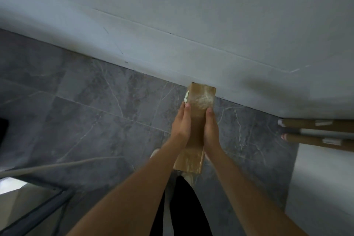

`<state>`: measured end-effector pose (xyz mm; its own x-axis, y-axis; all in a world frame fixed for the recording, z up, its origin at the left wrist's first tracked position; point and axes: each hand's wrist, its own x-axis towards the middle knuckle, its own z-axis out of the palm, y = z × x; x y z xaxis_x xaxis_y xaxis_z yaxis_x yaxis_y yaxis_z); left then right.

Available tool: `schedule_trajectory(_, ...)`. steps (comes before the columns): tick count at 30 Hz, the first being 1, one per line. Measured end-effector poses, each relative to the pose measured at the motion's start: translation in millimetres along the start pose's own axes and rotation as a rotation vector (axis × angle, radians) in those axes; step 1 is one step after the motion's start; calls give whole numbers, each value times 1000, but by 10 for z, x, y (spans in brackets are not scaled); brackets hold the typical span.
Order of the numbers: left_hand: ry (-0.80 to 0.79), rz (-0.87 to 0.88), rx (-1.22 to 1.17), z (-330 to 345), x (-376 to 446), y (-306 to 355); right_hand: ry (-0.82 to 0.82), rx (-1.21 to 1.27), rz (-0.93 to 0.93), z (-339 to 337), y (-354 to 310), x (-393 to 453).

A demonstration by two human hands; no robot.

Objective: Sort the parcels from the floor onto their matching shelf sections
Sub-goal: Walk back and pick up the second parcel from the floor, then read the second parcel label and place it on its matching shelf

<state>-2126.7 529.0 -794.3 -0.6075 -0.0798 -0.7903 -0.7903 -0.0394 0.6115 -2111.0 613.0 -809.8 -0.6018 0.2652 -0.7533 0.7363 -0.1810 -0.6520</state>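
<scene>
A long brown cardboard parcel (199, 101), wrapped in clear tape and with a white label on its left face, is held in front of me above the grey floor. My left hand (181, 126) presses against its left side and my right hand (210, 130) against its right side. Both hands grip it near the middle, fingers pointing away from me. The parcel's near end hangs over my dark-trousered legs.
A white wall (191, 25) meets the grey marbled floor tiles (95, 101) just beyond the parcel. Several cardboard tubes (316, 132) lie at the right edge on a white surface. A dark metal frame (38, 210) and a pale cable sit at the lower left.
</scene>
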Motion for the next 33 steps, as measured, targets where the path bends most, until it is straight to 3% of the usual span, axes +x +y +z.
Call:
schedule_trajectory(18, 162, 552, -32, -378, -3266, 1928, -223, -29, -498, -234, -2188, -3068)
schedule_trajectory(33, 138, 1130, -80, -292, -5781, 3845, -277, 77, -1083, -730, -4349, -5443)
